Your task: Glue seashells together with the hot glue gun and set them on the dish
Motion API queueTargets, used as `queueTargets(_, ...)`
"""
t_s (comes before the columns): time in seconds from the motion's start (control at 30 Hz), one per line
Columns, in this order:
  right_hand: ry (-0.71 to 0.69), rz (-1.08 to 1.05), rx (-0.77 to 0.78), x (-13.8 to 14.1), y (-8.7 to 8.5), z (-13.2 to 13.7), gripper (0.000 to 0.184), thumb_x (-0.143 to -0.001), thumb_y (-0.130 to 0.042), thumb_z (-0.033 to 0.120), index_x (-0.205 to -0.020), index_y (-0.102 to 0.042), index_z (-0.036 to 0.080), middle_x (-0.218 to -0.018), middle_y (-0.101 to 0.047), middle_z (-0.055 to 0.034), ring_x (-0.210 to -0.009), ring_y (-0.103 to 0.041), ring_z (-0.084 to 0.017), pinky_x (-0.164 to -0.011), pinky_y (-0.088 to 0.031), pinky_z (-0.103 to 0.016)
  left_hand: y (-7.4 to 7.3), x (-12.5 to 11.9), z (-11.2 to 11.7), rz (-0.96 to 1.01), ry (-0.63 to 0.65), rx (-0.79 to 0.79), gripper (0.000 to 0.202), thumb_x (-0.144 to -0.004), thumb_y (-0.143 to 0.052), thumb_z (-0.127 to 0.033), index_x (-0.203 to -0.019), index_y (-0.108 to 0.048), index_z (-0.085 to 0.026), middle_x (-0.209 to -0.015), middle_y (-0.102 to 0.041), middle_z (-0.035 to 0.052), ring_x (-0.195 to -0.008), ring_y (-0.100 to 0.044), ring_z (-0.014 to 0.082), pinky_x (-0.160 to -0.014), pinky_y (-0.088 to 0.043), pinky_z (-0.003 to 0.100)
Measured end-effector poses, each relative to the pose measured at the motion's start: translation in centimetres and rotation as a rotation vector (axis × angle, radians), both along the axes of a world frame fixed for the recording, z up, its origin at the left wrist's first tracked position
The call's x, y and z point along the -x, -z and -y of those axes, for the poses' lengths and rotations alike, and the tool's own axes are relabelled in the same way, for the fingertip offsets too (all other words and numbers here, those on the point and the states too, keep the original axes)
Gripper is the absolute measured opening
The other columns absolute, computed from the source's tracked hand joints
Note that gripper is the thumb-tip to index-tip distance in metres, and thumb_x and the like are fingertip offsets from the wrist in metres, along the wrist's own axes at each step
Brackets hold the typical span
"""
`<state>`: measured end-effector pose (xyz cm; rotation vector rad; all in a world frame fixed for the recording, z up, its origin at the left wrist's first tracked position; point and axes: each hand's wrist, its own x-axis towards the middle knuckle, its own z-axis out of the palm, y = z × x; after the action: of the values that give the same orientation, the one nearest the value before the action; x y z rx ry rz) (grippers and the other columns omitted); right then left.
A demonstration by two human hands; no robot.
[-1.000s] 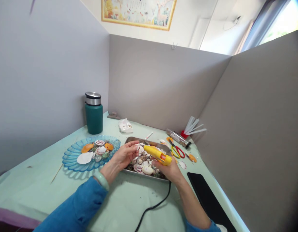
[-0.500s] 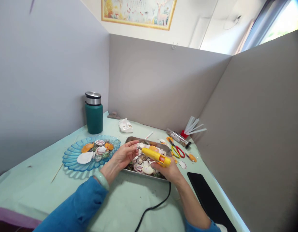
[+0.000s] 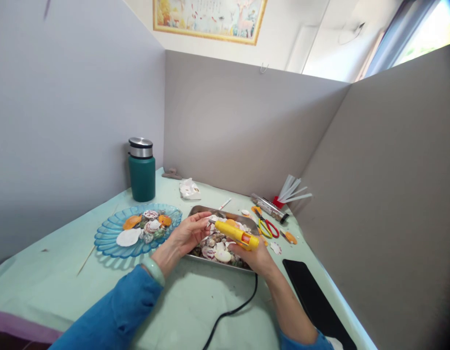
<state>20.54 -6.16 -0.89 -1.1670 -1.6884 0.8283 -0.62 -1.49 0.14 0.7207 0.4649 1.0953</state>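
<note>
My right hand (image 3: 257,256) grips a yellow glue gun (image 3: 236,234) whose nozzle points left at a small white shell (image 3: 212,219). That shell is pinched between the fingertips of my left hand (image 3: 186,235). Both hands hover over a metal tray (image 3: 205,210) filled with several mixed shells. The gun's black cord (image 3: 230,312) trails toward me across the green tablecloth.
A blue glass plate (image 3: 110,236) with several shells lies to the left, a green flask (image 3: 141,170) behind it. Scissors (image 3: 267,226), a clear tube (image 3: 268,208) and glue sticks (image 3: 292,191) lie at the right by the partition. A black phone (image 3: 312,299) rests near the right edge.
The glue gun's nozzle dipped slightly and came back up against the shell. The left hand has hardly moved.
</note>
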Motion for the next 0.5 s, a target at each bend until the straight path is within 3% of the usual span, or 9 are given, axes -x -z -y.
queueTargets(0.1, 0.038, -0.012, -0.033, -0.07, 0.01, 0.02, 0.031, -0.071, -0.073, 0.040, -0.091, -0.072, 0.016, -0.086, -0.074, -0.0066, -0.076, -0.067, -0.022, -0.070, -0.054, -0.033, -0.03, 0.00, 0.05, -0.009, 0.018, -0.012, 0.030, -0.069, -0.072, -0.006, -0.098, -0.065, -0.010, -0.073, -0.065, 0.0033, -0.055, -0.060, 0.0067, -0.054, -0.052, 0.016)
queueTargets(0.27, -0.030, -0.010, 0.009, -0.08, 0.12, -0.03, 0.032, -0.069, -0.074, 0.041, -0.092, -0.072, 0.018, -0.088, -0.074, -0.0062, -0.078, -0.068, -0.023, -0.071, -0.055, -0.034, 0.06, 0.04, -0.07, 0.002, -0.003, -0.001, 0.030, -0.068, -0.073, -0.005, -0.096, -0.066, -0.010, -0.076, -0.066, 0.0042, -0.053, -0.059, 0.0060, -0.054, -0.052, 0.016)
queueTargets(0.5, 0.031, -0.030, -0.048, -0.14, 0.07, -0.09, 0.031, -0.070, -0.073, 0.039, -0.091, -0.072, 0.017, -0.087, -0.074, -0.0063, -0.078, -0.067, -0.023, -0.073, -0.055, -0.034, -0.17, 0.03, 0.11, 0.010, 0.011, 0.006, 0.029, -0.069, -0.071, -0.005, -0.097, -0.065, -0.010, -0.073, -0.064, 0.0037, -0.056, -0.059, 0.0065, -0.054, -0.051, 0.016)
